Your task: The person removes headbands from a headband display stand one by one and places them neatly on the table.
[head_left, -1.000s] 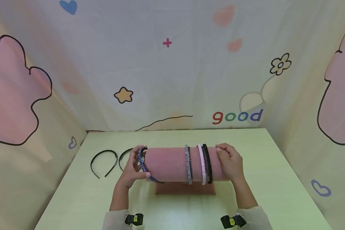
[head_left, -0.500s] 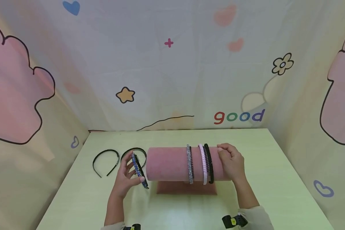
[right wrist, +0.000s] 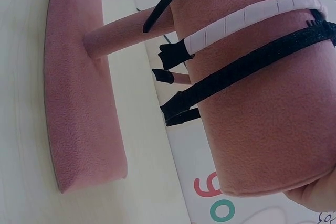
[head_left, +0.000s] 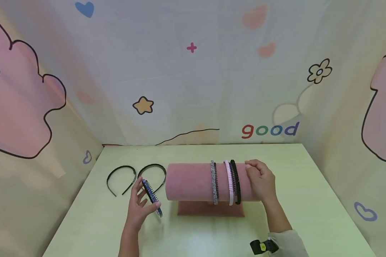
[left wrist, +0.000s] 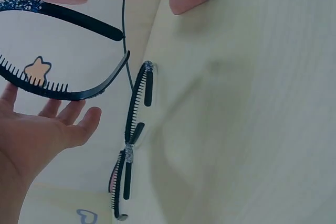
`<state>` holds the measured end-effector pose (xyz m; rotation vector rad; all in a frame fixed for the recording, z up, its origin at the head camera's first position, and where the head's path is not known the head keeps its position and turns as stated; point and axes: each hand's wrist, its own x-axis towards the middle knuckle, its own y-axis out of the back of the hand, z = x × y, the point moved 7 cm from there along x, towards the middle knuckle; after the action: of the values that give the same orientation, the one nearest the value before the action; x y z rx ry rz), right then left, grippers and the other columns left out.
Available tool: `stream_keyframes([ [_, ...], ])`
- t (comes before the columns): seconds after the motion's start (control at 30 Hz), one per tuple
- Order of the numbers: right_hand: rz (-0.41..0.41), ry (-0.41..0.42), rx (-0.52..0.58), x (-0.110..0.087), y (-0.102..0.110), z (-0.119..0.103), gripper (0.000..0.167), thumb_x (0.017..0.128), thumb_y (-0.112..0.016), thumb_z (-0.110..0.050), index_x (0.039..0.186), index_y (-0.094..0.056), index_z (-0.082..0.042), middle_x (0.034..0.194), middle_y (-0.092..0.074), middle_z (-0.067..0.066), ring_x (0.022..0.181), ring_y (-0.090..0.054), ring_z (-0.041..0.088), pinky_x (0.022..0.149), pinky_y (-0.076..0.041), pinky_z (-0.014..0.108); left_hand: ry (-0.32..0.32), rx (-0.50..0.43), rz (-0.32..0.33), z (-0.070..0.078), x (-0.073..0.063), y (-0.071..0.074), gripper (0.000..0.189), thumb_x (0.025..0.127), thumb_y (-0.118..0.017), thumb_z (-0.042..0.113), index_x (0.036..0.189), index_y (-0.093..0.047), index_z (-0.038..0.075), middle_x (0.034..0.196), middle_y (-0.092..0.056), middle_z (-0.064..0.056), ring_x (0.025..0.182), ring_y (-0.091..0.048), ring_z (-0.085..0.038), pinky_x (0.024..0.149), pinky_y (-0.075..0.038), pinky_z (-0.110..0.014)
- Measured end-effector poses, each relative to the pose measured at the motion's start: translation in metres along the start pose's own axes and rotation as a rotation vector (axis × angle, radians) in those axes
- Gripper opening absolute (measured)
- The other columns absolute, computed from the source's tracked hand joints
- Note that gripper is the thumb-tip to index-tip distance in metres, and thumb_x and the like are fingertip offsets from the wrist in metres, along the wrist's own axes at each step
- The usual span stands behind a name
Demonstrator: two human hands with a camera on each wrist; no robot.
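Note:
My left hand (head_left: 140,203) holds a black toothed headband (head_left: 152,194) with blue glitter, fingertips near its upper end and thumb near its lower end. In the left wrist view this headband (left wrist: 79,95) lies across the fingertips, its comb teeth pointing inward. To its right stands a pink plush headband stand (head_left: 189,182), a horizontal roll on a post and base. My right hand (head_left: 262,180) grips the roll's right end. Round the roll sit a silver glitter headband (head_left: 214,184), a pale pink headband (head_left: 228,182) and a black headband (head_left: 235,182).
Two black headbands lie on the table (head_left: 308,214) at the left: one headband (head_left: 109,174) farther left, another headband (head_left: 152,165) just behind my left hand. The stand's base (head_left: 210,209) rests mid-table. A printed cloth wall (head_left: 186,89) rises behind.
My left hand has drawn the blue glitter headband off the left end of the roll, leftward and toward me, and turned it. The right hand stays at the roll's right end.

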<state>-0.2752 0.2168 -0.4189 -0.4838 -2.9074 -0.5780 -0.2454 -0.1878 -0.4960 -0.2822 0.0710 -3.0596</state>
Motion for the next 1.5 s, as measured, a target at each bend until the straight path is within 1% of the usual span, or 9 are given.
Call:
stream_keyframes([
  [0.17, 0.003, -0.01, -0.004, -0.001, 0.001, 0.002, 0.029, 0.094, -0.052, -0.031, 0.107, -0.066, -0.009, 0.117, -0.059, 0.009, 0.112, -0.05, 0.026, 0.094, -0.036, 0.048, 0.03, 0.048, 0.047, -0.008, -0.005, 0.005, 0.102, 0.067, -0.08, -0.003, 0.148, -0.021, 0.019, 0.142, -0.024, -0.014, 0.126, -0.03, -0.033, 0.102, -0.018, -0.058],
  [0.37, 0.009, 0.005, -0.001, -0.001, 0.001, 0.003, 0.03, 0.093, -0.052, -0.03, 0.108, -0.066, -0.007, 0.116, -0.06, 0.009, 0.112, -0.05, 0.025, 0.095, -0.035, 0.047, 0.07, 0.147, 0.143, -0.015, -0.01, 0.016, 0.104, 0.065, -0.085, 0.007, 0.147, -0.022, 0.018, 0.144, -0.024, -0.014, 0.126, -0.029, -0.033, 0.1, -0.022, -0.055],
  [0.67, 0.023, 0.031, 0.005, 0.001, 0.002, -0.002, 0.028, 0.093, -0.053, -0.028, 0.106, -0.066, -0.007, 0.114, -0.06, 0.009, 0.111, -0.051, 0.024, 0.094, -0.036, 0.047, 0.055, 0.201, 0.213, -0.016, -0.014, 0.026, 0.103, 0.063, -0.087, 0.014, 0.147, -0.027, 0.025, 0.142, -0.022, -0.007, 0.123, -0.026, -0.033, 0.094, -0.027, -0.051],
  [0.8, 0.019, 0.025, 0.016, 0.001, 0.001, -0.002, 0.027, 0.093, -0.054, -0.027, 0.105, -0.066, -0.008, 0.115, -0.06, 0.009, 0.111, -0.05, 0.025, 0.095, -0.035, 0.047, 0.032, 0.275, 0.259, -0.016, -0.014, 0.03, 0.102, 0.061, -0.089, 0.016, 0.145, -0.031, 0.027, 0.142, -0.022, -0.009, 0.124, -0.025, -0.031, 0.092, -0.028, -0.052],
  [0.9, 0.022, 0.038, 0.019, 0.002, 0.0, -0.002, 0.025, 0.092, -0.055, -0.027, 0.104, -0.067, -0.009, 0.114, -0.061, 0.009, 0.109, -0.051, 0.024, 0.093, -0.036, 0.045, 0.031, 0.345, 0.302, -0.018, -0.016, 0.034, 0.103, 0.058, -0.09, 0.022, 0.144, -0.034, 0.023, 0.141, -0.023, -0.012, 0.127, -0.02, -0.031, 0.094, -0.026, -0.057],
  [1.03, 0.033, 0.06, 0.017, 0.001, 0.0, -0.001, 0.023, 0.091, -0.056, -0.026, 0.103, -0.067, -0.009, 0.112, -0.062, 0.009, 0.106, -0.053, 0.022, 0.091, -0.037, 0.043, 0.075, 0.434, 0.377, -0.022, -0.021, 0.037, 0.11, 0.053, -0.092, 0.032, 0.144, -0.033, 0.017, 0.14, -0.024, -0.016, 0.127, -0.015, -0.036, 0.095, -0.026, -0.06],
  [1.2, 0.026, 0.042, 0.007, -0.003, 0.0, 0.003, 0.023, 0.091, -0.056, -0.026, 0.103, -0.067, -0.009, 0.113, -0.062, 0.008, 0.107, -0.053, 0.023, 0.091, -0.038, 0.044, 0.127, 0.517, 0.48, -0.028, -0.029, 0.038, 0.115, 0.049, -0.091, 0.04, 0.144, -0.031, 0.014, 0.134, -0.025, -0.022, 0.121, -0.02, -0.04, 0.09, -0.031, -0.058],
  [1.33, 0.022, 0.016, 0.0, -0.003, 0.001, 0.005, 0.026, 0.092, -0.054, -0.028, 0.105, -0.067, -0.01, 0.115, -0.06, 0.008, 0.11, -0.051, 0.024, 0.092, -0.037, 0.046, 0.172, 0.548, 0.502, -0.032, -0.03, 0.034, 0.119, 0.047, -0.091, 0.045, 0.144, -0.029, 0.011, 0.131, -0.025, -0.025, 0.117, -0.021, -0.041, 0.088, -0.032, -0.058],
  [1.5, 0.026, 0.037, 0.001, -0.001, 0.002, 0.001, 0.026, 0.092, -0.054, -0.028, 0.105, -0.067, -0.009, 0.114, -0.061, 0.008, 0.11, -0.051, 0.024, 0.093, -0.037, 0.046, 0.223, 0.609, 0.511, -0.038, -0.028, 0.03, 0.123, 0.046, -0.089, 0.049, 0.143, -0.028, 0.006, 0.129, -0.026, -0.028, 0.116, -0.021, -0.045, 0.089, -0.029, -0.059],
])
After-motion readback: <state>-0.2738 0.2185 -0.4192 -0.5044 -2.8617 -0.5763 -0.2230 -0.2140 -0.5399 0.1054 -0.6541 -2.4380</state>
